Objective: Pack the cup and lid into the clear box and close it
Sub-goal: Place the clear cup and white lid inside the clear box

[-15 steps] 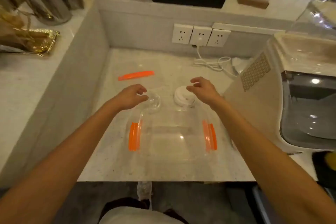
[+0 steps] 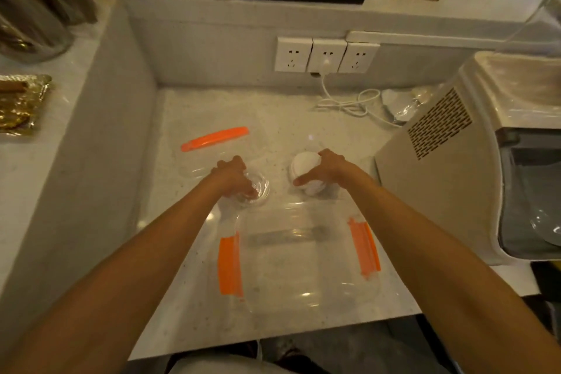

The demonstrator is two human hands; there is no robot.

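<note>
A clear box (image 2: 299, 255) with orange clips on its left and right sides sits open on the counter in front of me. Just beyond its far left corner my left hand (image 2: 233, 177) grips a clear cup (image 2: 258, 188) from above. Beyond its far right corner my right hand (image 2: 324, 168) closes over a white round lid (image 2: 303, 167). The box's clear cover (image 2: 224, 146) with one orange clip lies flat farther back on the left.
A beige machine (image 2: 473, 149) stands close on the right. A white cable (image 2: 349, 103) runs from the wall sockets (image 2: 326, 55) at the back. Raised ledges hem the counter at left and rear, with jars and a black bin on them.
Both hands have dropped onto their objects: the left now grips the cup and the right has closed over the white lid. The camera view has tilted slightly.
</note>
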